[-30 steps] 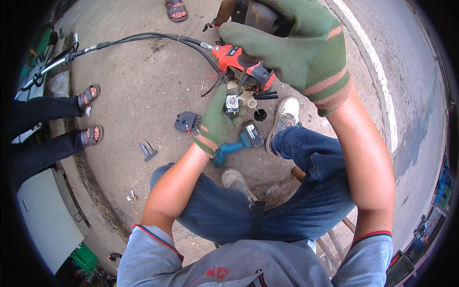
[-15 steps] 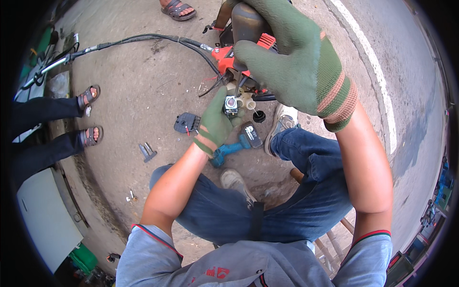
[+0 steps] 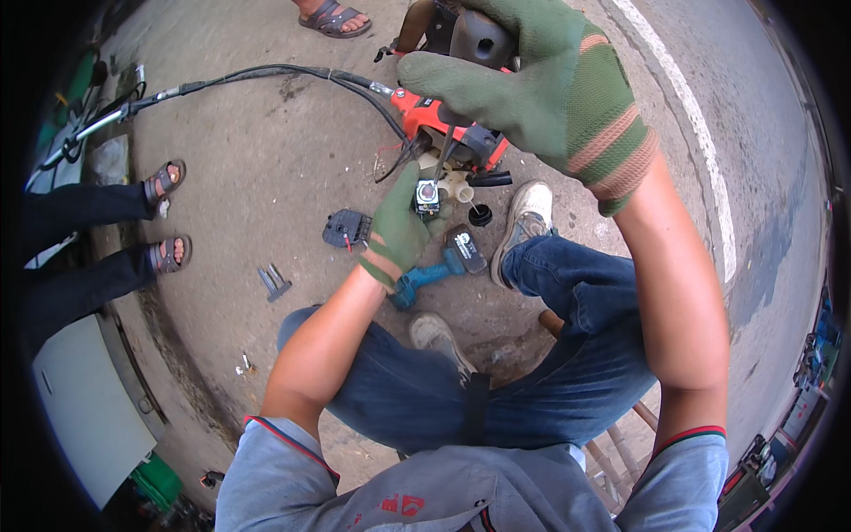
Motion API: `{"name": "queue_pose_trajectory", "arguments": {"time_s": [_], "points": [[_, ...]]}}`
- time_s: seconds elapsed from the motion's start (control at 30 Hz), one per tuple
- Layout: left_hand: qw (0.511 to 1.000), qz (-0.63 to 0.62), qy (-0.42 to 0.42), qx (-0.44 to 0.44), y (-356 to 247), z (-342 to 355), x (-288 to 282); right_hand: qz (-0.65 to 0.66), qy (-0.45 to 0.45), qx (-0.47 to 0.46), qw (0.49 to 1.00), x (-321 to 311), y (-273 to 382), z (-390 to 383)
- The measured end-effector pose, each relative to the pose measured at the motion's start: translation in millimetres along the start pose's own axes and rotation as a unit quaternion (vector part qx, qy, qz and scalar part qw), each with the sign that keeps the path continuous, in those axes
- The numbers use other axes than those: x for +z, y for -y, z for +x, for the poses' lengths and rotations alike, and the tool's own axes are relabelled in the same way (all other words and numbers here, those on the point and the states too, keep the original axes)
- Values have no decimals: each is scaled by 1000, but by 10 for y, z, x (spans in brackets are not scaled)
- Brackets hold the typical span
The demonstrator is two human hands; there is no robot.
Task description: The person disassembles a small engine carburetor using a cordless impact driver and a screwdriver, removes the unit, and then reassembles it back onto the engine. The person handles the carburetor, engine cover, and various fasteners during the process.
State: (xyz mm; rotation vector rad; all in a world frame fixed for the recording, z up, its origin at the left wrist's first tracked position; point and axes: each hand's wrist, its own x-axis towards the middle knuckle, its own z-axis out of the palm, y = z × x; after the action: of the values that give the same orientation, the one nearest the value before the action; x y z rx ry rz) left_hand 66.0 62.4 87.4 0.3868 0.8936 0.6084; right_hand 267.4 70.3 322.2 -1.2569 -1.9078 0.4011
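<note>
My gloved left hand (image 3: 401, 217) is closed around a small metal carburetor (image 3: 427, 197) with a round face. Above it, my gloved right hand (image 3: 523, 93) grips the thick dark handle of a screwdriver (image 3: 484, 43); the hole in the handle's end shows. The screwdriver's shaft runs down toward the carburetor, but its tip is hard to make out. Just beyond lies a red engine unit (image 3: 424, 111), partly covered by my right hand. Beside my left fingers sit a whitish plastic tank part (image 3: 457, 186) and a black cap (image 3: 480, 215).
A teal cordless power tool (image 3: 425, 277) lies between my feet. Left of it are a black cover (image 3: 347, 228) and some metal pins (image 3: 274, 283). A cable-wrapped shaft (image 3: 257, 71) stretches left from the engine. Sandalled feet of other people (image 3: 167, 177) stand at left and at the top.
My right hand has turned and shifted slightly left, its thumb now stretching across. The screwdriver handle has tilted, so its end faces me more. My left hand and the carburetor stay in place.
</note>
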Motion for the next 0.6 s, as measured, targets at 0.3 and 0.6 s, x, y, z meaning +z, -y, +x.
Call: {"name": "queue_pose_trajectory", "arguments": {"time_s": [0.3, 0.6], "points": [[1000, -13, 5, 5, -19, -10, 53, 55, 24, -57, 997, -68, -205, 1], [1000, -7, -13, -8, -10, -8, 23, 111, 8, 60, 992, 59, -86, 23]]}}
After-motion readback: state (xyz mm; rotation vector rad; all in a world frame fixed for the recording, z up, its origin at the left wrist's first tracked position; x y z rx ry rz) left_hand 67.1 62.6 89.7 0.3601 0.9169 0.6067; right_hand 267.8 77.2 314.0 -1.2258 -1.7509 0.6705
